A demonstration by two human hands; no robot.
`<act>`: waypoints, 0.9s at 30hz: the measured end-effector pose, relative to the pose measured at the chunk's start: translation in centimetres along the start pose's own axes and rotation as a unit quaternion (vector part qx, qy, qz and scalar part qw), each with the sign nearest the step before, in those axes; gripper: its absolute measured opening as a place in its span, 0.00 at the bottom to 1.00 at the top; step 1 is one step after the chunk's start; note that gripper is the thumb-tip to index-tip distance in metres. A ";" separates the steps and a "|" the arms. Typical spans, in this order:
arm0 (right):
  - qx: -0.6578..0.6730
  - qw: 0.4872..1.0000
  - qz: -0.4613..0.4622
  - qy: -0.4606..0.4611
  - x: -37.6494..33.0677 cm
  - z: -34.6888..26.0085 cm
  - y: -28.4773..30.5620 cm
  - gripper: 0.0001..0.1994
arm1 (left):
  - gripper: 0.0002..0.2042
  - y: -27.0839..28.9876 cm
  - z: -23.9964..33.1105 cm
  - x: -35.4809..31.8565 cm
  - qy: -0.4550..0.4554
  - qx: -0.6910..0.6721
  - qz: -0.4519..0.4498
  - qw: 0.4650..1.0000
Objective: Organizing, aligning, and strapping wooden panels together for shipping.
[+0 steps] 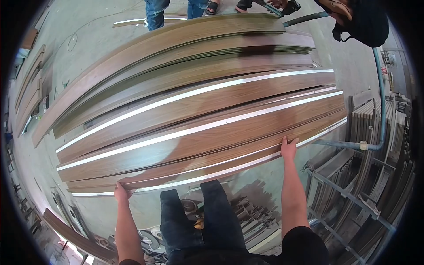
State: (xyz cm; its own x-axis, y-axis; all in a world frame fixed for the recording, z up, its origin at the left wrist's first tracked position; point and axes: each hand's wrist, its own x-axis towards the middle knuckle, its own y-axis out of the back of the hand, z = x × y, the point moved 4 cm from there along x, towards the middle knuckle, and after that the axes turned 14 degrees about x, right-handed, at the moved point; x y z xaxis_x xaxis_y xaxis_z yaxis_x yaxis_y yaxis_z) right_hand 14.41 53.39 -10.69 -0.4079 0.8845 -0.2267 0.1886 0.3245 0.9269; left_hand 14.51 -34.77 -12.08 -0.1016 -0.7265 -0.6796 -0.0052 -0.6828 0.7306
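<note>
A long wood-grain board with bright white strips along its near edge lies across in front of me. My left hand is closed on this edge toward its left end. Farther right, my right hand grips the same edge, thumb on top and the other fingers mostly hidden underneath. Just beyond lies another wood-grain board with a white strip along its far side. Past that is a third striped board.
Brown panels lie stacked on the far side. One person's jeans and another person's dark cap show there. A blue metal pipe frame and racked grey profiles stand at right. Metal offcuts lie near my legs.
</note>
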 end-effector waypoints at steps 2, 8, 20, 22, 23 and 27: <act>0.031 0.999 -0.005 -0.012 0.8 1.4 -0.4 0.46 | 0.25 -0.3 0.0 -0.1 0.001 -0.008 -0.011 1.000; 0.038 0.999 0.005 0.015 1.6 3.0 -1.8 0.46 | 0.24 1.1 0.1 -1.1 -0.018 -0.022 -0.014 1.000; 0.071 0.996 0.040 0.022 2.7 3.2 -1.3 0.42 | 0.18 1.2 0.8 -1.3 -0.025 -0.086 0.026 0.996; 0.078 0.997 0.011 -0.014 1.3 1.4 -1.8 0.41 | 0.16 2.3 0.2 -0.5 -0.020 -0.098 0.009 0.995; 0.079 0.996 -0.003 -0.048 1.1 1.3 -1.1 0.39 | 0.16 2.2 0.3 -0.4 -0.028 -0.118 0.012 0.993; 0.049 0.996 0.071 0.011 0.8 0.1 3.6 0.36 | 0.14 1.0 1.3 -1.5 -0.057 -0.201 0.044 0.977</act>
State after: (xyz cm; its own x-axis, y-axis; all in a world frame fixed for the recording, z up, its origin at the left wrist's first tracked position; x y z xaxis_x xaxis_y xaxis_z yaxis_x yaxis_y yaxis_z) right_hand 14.87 55.32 -7.60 -0.3909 0.9163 -0.0874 0.3309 0.2285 0.9156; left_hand 13.33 -34.24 -10.29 -0.1948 -0.7858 -0.5870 0.3965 -0.6104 0.6857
